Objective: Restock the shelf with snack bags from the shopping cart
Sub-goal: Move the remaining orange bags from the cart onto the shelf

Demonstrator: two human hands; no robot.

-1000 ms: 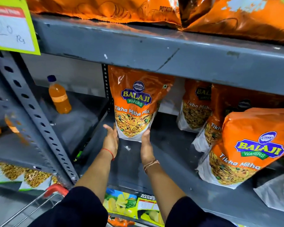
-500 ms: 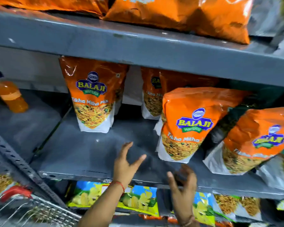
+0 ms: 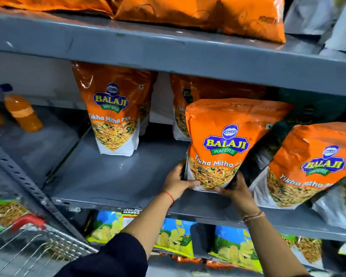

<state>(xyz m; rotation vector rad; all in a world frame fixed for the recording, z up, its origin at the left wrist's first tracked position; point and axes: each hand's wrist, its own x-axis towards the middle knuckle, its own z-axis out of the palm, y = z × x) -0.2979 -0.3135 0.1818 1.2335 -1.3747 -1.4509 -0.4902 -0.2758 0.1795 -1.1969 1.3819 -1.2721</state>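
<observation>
An orange Balaji Tikha Mitha Mix bag (image 3: pixel 226 140) stands near the front of the grey middle shelf (image 3: pixel 112 176). My left hand (image 3: pixel 177 181) grips its lower left corner and my right hand (image 3: pixel 237 189) grips its lower right corner. A second bag of the same kind (image 3: pixel 113 108) stands upright further back on the left, apart from my hands. A third bag (image 3: pixel 308 164) leans to the right of the held one. The wire shopping cart (image 3: pixel 34 242) with a red handle shows at the bottom left.
More orange bags lie on the shelf above (image 3: pixel 168 47) and stand behind the held bag. An orange drink bottle (image 3: pixel 23 112) stands in the left bay. A perforated grey upright (image 3: pixel 28 184) divides the bays. Yellow-green chip bags (image 3: pixel 174 238) fill the shelf below.
My hands let go of the back-left bag, drew back open, then moved right and closed on the bag at the shelf front. The view shifted right.
</observation>
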